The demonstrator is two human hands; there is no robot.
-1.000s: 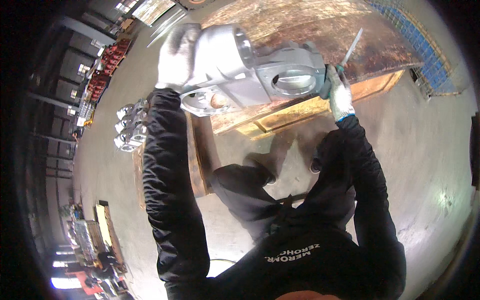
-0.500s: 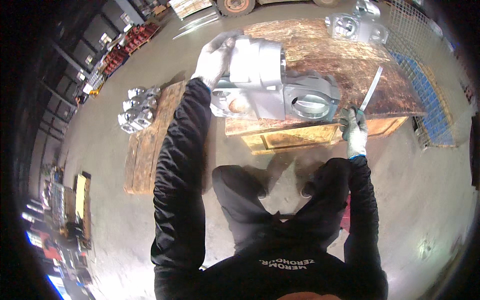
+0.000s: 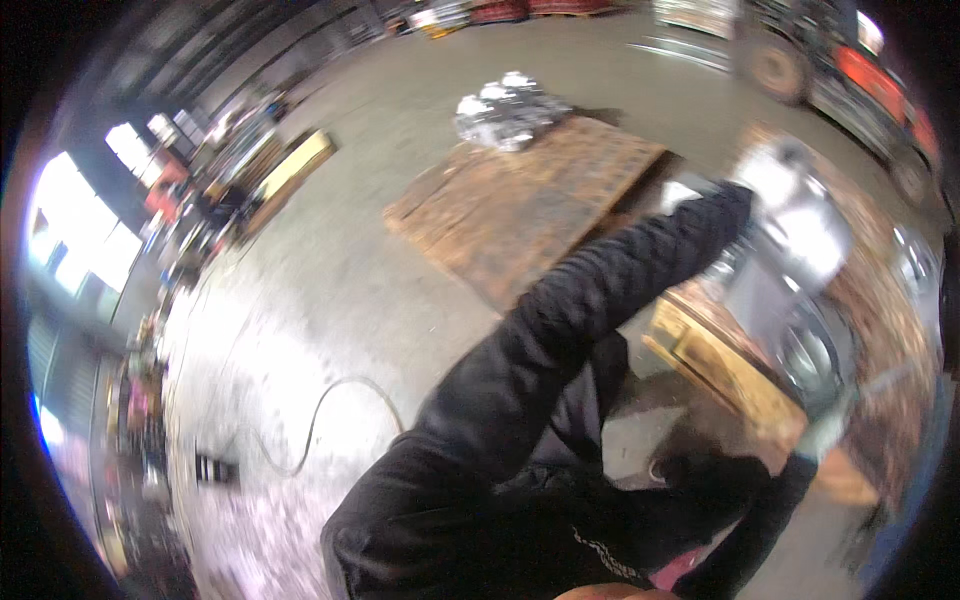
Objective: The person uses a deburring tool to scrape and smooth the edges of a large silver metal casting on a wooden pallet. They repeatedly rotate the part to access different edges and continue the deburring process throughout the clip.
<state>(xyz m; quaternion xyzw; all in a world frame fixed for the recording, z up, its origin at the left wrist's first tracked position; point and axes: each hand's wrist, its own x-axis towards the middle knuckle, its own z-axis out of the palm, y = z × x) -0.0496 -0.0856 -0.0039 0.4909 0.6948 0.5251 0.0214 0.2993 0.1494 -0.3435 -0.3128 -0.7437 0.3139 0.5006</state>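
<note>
The picture is smeared by motion. At the right, a large silver metal casting point(image 3: 815, 240) with round openings rests on a worn wooden crate point(image 3: 715, 365). My left arm reaches across to its upper end. There my gloved left hand point(image 3: 772, 178) blends with the bright metal, and its fingers cannot be made out. Close to the casting's near end, my gloved right hand point(image 3: 826, 432) is closed on a long flat metal file point(image 3: 893, 378), whose blade points away to the right over the crate.
A wooden pallet point(image 3: 500, 215) left of the crate bears several shiny castings point(image 3: 508, 108). Another casting point(image 3: 915, 265) lies at the far right. Beyond the crate stands a red forklift point(image 3: 865, 75). A hose point(image 3: 315, 415) curls over the floor at the lower left.
The view has swung left, so crate, casting and both hands now appear farther right. My left hand remains by the casting's top, and the file remains in my right hand.
</note>
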